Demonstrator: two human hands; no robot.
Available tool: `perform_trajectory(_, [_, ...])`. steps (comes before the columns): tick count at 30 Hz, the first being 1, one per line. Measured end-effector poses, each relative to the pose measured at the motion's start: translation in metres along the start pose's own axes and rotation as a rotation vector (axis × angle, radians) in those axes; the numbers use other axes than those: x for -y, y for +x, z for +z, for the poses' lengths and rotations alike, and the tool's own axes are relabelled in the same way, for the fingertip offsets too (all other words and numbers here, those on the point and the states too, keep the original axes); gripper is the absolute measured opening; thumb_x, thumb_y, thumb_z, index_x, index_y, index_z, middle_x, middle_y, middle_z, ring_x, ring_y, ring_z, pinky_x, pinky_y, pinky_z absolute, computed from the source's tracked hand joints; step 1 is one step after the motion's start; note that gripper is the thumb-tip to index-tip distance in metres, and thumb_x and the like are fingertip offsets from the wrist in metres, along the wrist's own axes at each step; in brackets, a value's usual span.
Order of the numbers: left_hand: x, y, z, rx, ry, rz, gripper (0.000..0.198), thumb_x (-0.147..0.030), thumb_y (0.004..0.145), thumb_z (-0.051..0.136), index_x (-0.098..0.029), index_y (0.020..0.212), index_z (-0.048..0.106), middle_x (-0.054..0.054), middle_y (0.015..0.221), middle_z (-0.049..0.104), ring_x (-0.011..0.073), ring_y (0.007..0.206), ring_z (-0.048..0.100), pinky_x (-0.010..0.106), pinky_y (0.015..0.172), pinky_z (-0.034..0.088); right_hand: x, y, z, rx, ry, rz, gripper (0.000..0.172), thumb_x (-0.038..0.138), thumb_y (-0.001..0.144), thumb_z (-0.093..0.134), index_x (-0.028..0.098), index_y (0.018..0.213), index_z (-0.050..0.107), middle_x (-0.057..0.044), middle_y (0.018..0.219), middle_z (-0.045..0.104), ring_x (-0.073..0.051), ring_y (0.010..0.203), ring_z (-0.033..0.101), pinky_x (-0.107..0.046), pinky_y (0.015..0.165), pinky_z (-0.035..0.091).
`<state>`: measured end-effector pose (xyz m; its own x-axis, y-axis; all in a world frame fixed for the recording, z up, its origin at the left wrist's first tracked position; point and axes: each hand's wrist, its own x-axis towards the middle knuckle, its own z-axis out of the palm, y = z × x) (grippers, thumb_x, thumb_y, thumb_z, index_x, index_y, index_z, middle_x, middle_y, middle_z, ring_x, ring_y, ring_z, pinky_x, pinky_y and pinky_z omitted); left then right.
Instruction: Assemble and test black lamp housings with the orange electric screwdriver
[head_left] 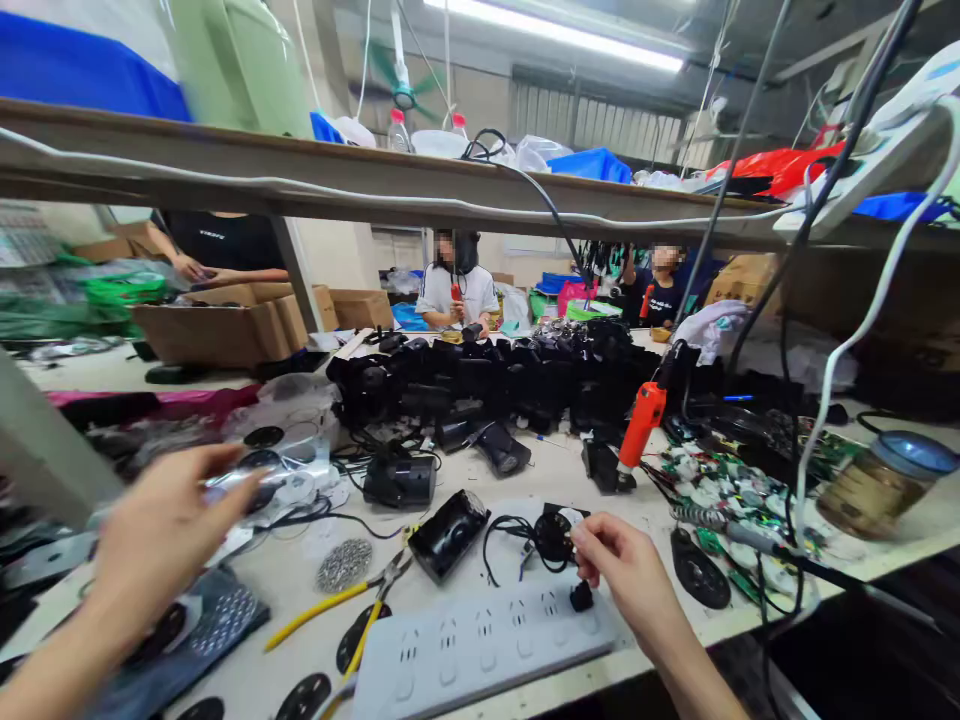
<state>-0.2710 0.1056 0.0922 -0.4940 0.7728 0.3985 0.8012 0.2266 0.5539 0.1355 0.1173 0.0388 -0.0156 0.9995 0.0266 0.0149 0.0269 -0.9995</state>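
My right hand [626, 572] is closed in a pinch on a small round black part with wires [553, 535], just above a white power strip [480, 645] with a black plug [581, 597] in it. My left hand [161, 535] hovers at the left, blurred by motion, fingers partly curled near clear plastic bags holding black discs [289, 470]; I cannot make out anything held in it. Between the hands lie yellow-handled pliers [352, 600], a round metal mesh [344, 565] and a black plastic housing [448, 533].
A heap of black housings [495, 380] fills the mid-table. An orange electric screwdriver [641, 425] stands right of centre, circuit boards [720, 495] and a jar [874, 490] further right. Cardboard boxes [225, 325] sit at left. Other people sit across the table. A shelf [375, 185] hangs overhead.
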Motion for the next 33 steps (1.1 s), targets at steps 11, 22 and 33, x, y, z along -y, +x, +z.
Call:
perform_trajectory(11, [-0.133,-0.135,0.089,1.591,-1.366,-0.489,0.045,-0.051,0.077,0.07,-0.013,0.098,0.06,0.013,0.088,0.071,0.0202,0.076,0.069,0.029,0.069,0.055,0.015,-0.024,0.018,0.399,0.013,0.083,0.033,0.044,0.072,0.069,0.015,0.069,0.054,0.0,0.058,0.055,-0.012,0.051,0.053,-0.022,0.051,0.039])
perform_trajectory(22, [-0.122,-0.146,0.098,1.547,-1.201,-0.302,0.052,-0.061,0.076,0.065,-0.017,0.103,0.058,0.008,0.092,0.068,0.0213,0.08,0.068,0.031,0.07,0.054,0.01,-0.037,0.008,0.435,-0.143,0.098,0.016,0.028,0.072,0.065,0.015,0.065,0.059,0.0,0.059,0.058,-0.012,0.055,0.054,-0.021,0.051,0.038])
perform_trajectory(33, [-0.148,-0.158,0.093,0.484,-0.355,0.983,0.04,-0.02,0.086,0.061,-0.02,0.125,0.052,0.008,0.109,0.063,0.0203,0.095,0.058,0.028,0.082,0.05,-0.017,-0.033,-0.007,0.199,0.054,0.336,0.052,0.064,0.063,0.069,0.016,0.066,0.05,0.002,0.052,0.051,-0.008,0.044,0.044,-0.019,0.045,0.034])
